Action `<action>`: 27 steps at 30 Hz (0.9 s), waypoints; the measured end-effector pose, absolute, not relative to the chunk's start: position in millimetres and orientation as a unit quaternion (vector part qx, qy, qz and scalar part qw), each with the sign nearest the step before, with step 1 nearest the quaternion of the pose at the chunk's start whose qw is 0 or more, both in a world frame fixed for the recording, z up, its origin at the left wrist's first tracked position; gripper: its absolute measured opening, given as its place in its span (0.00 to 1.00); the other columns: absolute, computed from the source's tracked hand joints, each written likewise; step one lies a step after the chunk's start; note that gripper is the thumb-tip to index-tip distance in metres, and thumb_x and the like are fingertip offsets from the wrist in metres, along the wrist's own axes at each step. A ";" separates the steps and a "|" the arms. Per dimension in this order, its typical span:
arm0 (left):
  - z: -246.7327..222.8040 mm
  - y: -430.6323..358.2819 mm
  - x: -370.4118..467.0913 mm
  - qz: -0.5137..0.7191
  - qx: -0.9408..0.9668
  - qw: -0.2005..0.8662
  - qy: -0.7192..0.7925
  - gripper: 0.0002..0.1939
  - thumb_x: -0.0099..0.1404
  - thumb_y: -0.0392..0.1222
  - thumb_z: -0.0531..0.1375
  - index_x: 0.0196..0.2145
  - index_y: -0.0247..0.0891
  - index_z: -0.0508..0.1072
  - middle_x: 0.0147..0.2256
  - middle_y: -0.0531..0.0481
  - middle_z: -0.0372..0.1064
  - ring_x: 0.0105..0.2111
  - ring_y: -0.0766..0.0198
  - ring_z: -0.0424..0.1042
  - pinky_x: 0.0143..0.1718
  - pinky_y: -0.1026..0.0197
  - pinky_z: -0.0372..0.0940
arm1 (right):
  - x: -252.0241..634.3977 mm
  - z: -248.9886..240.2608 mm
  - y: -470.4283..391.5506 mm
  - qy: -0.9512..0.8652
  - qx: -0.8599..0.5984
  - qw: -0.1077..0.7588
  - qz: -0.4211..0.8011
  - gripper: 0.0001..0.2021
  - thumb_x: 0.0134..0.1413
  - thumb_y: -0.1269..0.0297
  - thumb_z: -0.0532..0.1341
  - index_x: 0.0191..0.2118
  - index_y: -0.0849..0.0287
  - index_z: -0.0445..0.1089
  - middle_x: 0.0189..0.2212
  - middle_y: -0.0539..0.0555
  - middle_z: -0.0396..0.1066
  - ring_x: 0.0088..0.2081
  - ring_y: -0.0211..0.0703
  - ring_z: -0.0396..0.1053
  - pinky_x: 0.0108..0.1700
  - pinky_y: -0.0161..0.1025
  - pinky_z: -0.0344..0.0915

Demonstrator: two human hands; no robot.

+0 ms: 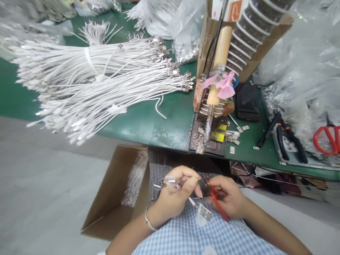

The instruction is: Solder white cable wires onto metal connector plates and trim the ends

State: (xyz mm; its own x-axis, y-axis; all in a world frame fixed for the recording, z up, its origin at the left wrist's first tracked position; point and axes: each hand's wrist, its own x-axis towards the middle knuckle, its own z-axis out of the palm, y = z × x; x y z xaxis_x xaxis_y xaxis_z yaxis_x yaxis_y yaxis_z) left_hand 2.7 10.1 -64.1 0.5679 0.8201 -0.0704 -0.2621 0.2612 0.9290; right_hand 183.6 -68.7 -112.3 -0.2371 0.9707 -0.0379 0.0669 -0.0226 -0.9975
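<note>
The left hand (175,199) is closed in a pinch, thumb against forefinger, with a thin wire end at the fingertips. A white cable (191,202) comes out just below the left hand's fingers and ends in a flat metal connector (204,212), which hangs in front of the checked apron (170,239), between the two hands and nearer the person's body. Another metal piece (158,185) sticks out over the back of the left hand, beside a clear sleeve (171,180).

The right hand (230,196) is curled around the red handles of a cutting tool (219,203); its dark head points at the left hand's fingertips, very near the wire end, though whether they touch cannot be told.

Beyond the hands, on the green desk (170,132), lie bundles of white cables (106,90) and a wooden-handled soldering iron (224,46) in its stand, tied with a pink ribbon (225,85). Behind it, a white panel (218,10) carries an orange square (234,10) with a pale mark resembling a letter P, partly cut off by the picture's top edge. Any marking on the hanging connector is too small to read.
</note>
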 end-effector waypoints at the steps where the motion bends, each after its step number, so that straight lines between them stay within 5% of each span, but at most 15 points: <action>1: -64.0 10.3 2.1 0.360 0.483 0.745 0.286 0.07 0.72 0.39 0.57 0.38 0.33 0.69 0.24 0.52 0.73 0.23 0.75 0.72 0.28 0.75 0.66 | 187.2 -109.8 -65.7 -0.600 -0.469 0.413 0.500 0.12 0.61 0.58 0.60 0.40 0.63 0.63 0.24 0.50 0.63 0.23 0.28 0.59 0.25 0.25 0.58; 8: -63.5 10.4 -1.6 0.332 0.485 0.754 0.294 0.08 0.72 0.41 0.58 0.38 0.32 0.69 0.23 0.52 0.72 0.23 0.75 0.70 0.28 0.76 0.64 | 203.4 -100.8 -45.4 -0.745 -0.438 0.431 0.258 0.05 0.63 0.64 0.57 0.42 0.60 0.62 0.21 0.46 0.62 0.23 0.30 0.58 0.30 0.30 0.57; 27: -63.7 8.9 -6.5 0.257 0.448 0.810 0.277 0.10 0.70 0.42 0.60 0.37 0.31 0.70 0.22 0.50 0.71 0.22 0.74 0.69 0.26 0.75 0.64 | 219.4 -96.8 -44.9 -0.777 -0.397 0.390 0.295 0.05 0.55 0.75 0.57 0.37 0.60 0.63 0.23 0.47 0.63 0.25 0.32 0.54 0.31 0.33 0.50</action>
